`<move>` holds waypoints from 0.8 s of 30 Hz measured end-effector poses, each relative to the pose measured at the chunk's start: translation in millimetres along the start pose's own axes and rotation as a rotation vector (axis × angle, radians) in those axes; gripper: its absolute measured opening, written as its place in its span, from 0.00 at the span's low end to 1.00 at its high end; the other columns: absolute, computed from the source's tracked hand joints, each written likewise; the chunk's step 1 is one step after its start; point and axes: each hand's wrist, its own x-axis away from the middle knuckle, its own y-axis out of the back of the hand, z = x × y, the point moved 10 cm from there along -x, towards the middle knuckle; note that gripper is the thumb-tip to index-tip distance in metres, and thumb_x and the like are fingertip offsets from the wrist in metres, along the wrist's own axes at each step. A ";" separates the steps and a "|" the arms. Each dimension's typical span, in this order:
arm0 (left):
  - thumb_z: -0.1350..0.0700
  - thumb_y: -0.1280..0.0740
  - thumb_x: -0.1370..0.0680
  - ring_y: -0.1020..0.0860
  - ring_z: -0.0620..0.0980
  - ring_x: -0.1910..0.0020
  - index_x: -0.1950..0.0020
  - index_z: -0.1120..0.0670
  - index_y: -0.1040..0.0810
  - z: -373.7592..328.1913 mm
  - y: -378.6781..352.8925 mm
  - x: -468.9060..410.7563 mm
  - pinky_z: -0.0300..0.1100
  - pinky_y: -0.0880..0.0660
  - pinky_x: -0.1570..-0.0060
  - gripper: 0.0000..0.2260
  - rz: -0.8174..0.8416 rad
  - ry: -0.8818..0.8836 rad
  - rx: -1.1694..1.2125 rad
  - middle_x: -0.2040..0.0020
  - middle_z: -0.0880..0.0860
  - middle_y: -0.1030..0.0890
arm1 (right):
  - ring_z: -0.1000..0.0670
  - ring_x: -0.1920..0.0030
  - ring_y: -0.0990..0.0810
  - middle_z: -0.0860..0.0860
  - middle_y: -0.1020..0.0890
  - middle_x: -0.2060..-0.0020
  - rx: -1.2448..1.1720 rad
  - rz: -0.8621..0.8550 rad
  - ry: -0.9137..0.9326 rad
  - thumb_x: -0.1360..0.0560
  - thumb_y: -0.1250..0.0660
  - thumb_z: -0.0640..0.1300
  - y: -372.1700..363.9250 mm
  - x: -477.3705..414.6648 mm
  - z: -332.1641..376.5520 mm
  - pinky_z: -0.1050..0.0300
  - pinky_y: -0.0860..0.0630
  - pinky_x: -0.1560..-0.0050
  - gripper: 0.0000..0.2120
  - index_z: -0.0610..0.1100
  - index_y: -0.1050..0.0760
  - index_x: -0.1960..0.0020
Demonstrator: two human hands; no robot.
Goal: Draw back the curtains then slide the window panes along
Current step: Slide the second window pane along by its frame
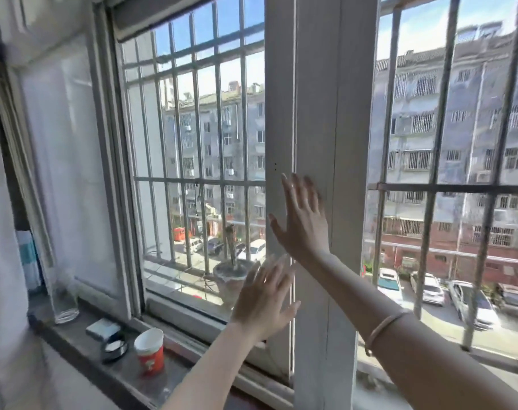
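Note:
A white sliding window pane stile (311,113) stands upright in the middle of the view. My right hand (302,220) lies flat on it with fingers spread, a thin bracelet on the wrist. My left hand (266,297) is lower, fingers apart, blurred, against the stile's left edge. Left of the stile the window is open to the metal bars (192,143). On the right, glass (459,143) covers the bars. A pale curtain (3,232) hangs bunched at the far left.
On the dark sill (83,347) stand a clear glass (64,303), a small white box (102,328), a round tin (114,347) and a red-and-white paper cup (150,352). A potted plant (232,270) sits outside on the ledge behind the bars.

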 end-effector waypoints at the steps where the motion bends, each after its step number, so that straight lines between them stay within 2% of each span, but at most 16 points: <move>1: 0.41 0.35 0.30 0.25 0.53 0.37 0.36 0.54 0.29 3.1 -9.5 -2.8 0.54 0.27 0.40 0.27 0.013 -0.038 -0.038 0.36 0.54 0.23 | 0.46 0.26 0.60 0.48 0.57 0.25 0.007 -0.031 0.015 0.23 0.43 0.53 -5.5 -2.1 2.5 0.51 0.64 0.29 0.35 0.49 0.62 0.27; 3: 0.43 0.36 0.28 0.31 0.53 0.32 0.33 0.53 0.33 11.0 -25.6 -11.7 0.54 0.33 0.34 0.26 0.020 -0.119 -0.036 0.32 0.53 0.28 | 0.47 0.26 0.63 0.51 0.63 0.28 0.013 -0.073 0.046 0.23 0.44 0.52 -17.4 -8.4 7.1 0.53 0.70 0.31 0.35 0.50 0.66 0.29; 4: 0.44 0.34 0.29 0.30 0.53 0.33 0.33 0.53 0.35 13.8 -30.3 -14.0 0.53 0.33 0.33 0.28 -0.012 -0.160 -0.058 0.32 0.53 0.28 | 0.48 0.27 0.64 0.51 0.64 0.29 0.019 -0.086 0.066 0.23 0.44 0.51 -22.9 -11.3 9.9 0.53 0.71 0.32 0.35 0.51 0.68 0.30; 6: 0.43 0.30 0.33 0.27 0.52 0.36 0.36 0.53 0.34 17.4 -38.8 -16.7 0.50 0.36 0.33 0.30 -0.087 -0.242 -0.163 0.37 0.52 0.23 | 0.49 0.29 0.67 0.51 0.63 0.29 0.044 -0.109 0.100 0.23 0.43 0.50 -34.1 -18.6 13.7 0.55 0.74 0.32 0.35 0.51 0.68 0.31; 8: 0.45 0.33 0.33 0.30 0.52 0.36 0.36 0.54 0.34 18.1 -40.1 -17.2 0.49 0.41 0.33 0.28 -0.177 -0.337 -0.199 0.37 0.52 0.23 | 0.49 0.30 0.67 0.51 0.60 0.28 0.073 -0.125 0.118 0.24 0.42 0.48 -42.8 -25.2 17.0 0.56 0.74 0.32 0.35 0.51 0.66 0.31; 9: 0.45 0.36 0.32 0.31 0.52 0.36 0.36 0.54 0.35 20.9 -40.3 -19.0 0.49 0.44 0.32 0.27 -0.223 -0.367 -0.224 0.37 0.52 0.24 | 0.49 0.30 0.66 0.51 0.59 0.28 0.081 -0.136 0.118 0.24 0.41 0.48 -47.5 -28.2 18.6 0.55 0.72 0.31 0.35 0.50 0.65 0.30; 11: 0.46 0.39 0.31 0.27 0.53 0.37 0.37 0.53 0.34 30.8 -46.2 -25.9 0.50 0.48 0.32 0.25 -0.271 -0.383 -0.245 0.39 0.51 0.21 | 0.48 0.28 0.61 0.50 0.55 0.28 0.083 -0.158 0.097 0.26 0.38 0.47 -56.9 -35.0 18.9 0.51 0.65 0.29 0.35 0.49 0.59 0.29; 13: 0.45 0.35 0.33 0.24 0.52 0.39 0.37 0.53 0.34 38.2 -51.5 -34.3 0.50 0.48 0.32 0.26 -0.288 -0.407 -0.231 0.40 0.51 0.20 | 0.44 0.26 0.54 0.47 0.48 0.26 0.127 -0.187 0.036 0.27 0.37 0.47 -64.4 -42.3 12.1 0.48 0.61 0.29 0.34 0.47 0.52 0.27; 15: 0.44 0.32 0.35 0.25 0.52 0.38 0.37 0.52 0.31 40.9 -58.0 -42.1 0.51 0.47 0.32 0.29 -0.290 -0.446 -0.223 0.39 0.51 0.21 | 0.43 0.26 0.51 0.45 0.46 0.26 0.154 -0.208 -0.028 0.27 0.37 0.47 -69.7 -47.3 2.6 0.47 0.59 0.29 0.33 0.46 0.48 0.27; 17: 0.43 0.31 0.35 0.25 0.52 0.37 0.37 0.51 0.29 43.5 -60.8 -46.5 0.53 0.46 0.32 0.29 -0.339 -0.493 -0.232 0.38 0.51 0.22 | 0.44 0.27 0.55 0.47 0.50 0.26 0.167 -0.230 -0.076 0.27 0.37 0.46 -74.5 -52.5 -5.1 0.49 0.59 0.29 0.33 0.45 0.49 0.27; 19: 0.43 0.31 0.36 0.25 0.51 0.37 0.38 0.51 0.27 46.6 -64.1 -50.4 0.54 0.48 0.32 0.28 -0.374 -0.533 -0.217 0.39 0.50 0.21 | 0.47 0.28 0.61 0.49 0.58 0.28 0.187 -0.242 -0.136 0.26 0.38 0.45 -77.3 -58.4 -12.8 0.50 0.60 0.28 0.35 0.47 0.55 0.27; 21: 0.42 0.31 0.37 0.25 0.51 0.38 0.41 0.49 0.25 47.1 -69.0 -54.7 0.55 0.51 0.32 0.26 -0.363 -0.559 -0.176 0.40 0.49 0.20 | 0.48 0.28 0.63 0.50 0.62 0.29 0.149 -0.266 -0.181 0.26 0.38 0.44 -74.3 -62.7 -17.8 0.49 0.54 0.26 0.37 0.48 0.61 0.28; 22: 0.42 0.31 0.36 0.25 0.50 0.38 0.42 0.48 0.24 47.6 -72.0 -56.4 0.56 0.52 0.32 0.24 -0.362 -0.571 -0.174 0.40 0.48 0.20 | 0.48 0.27 0.62 0.51 0.62 0.29 0.116 -0.289 -0.193 0.26 0.39 0.45 -72.7 -64.5 -18.1 0.52 0.49 0.27 0.37 0.48 0.63 0.28; 24: 0.41 0.33 0.34 0.26 0.49 0.36 0.42 0.46 0.24 49.1 -78.0 -59.5 0.58 0.51 0.32 0.22 -0.367 -0.593 -0.177 0.39 0.47 0.21 | 0.49 0.26 0.57 0.51 0.61 0.29 0.089 -0.347 -0.200 0.24 0.40 0.46 -70.1 -65.3 -15.8 0.66 0.46 0.35 0.36 0.45 0.62 0.28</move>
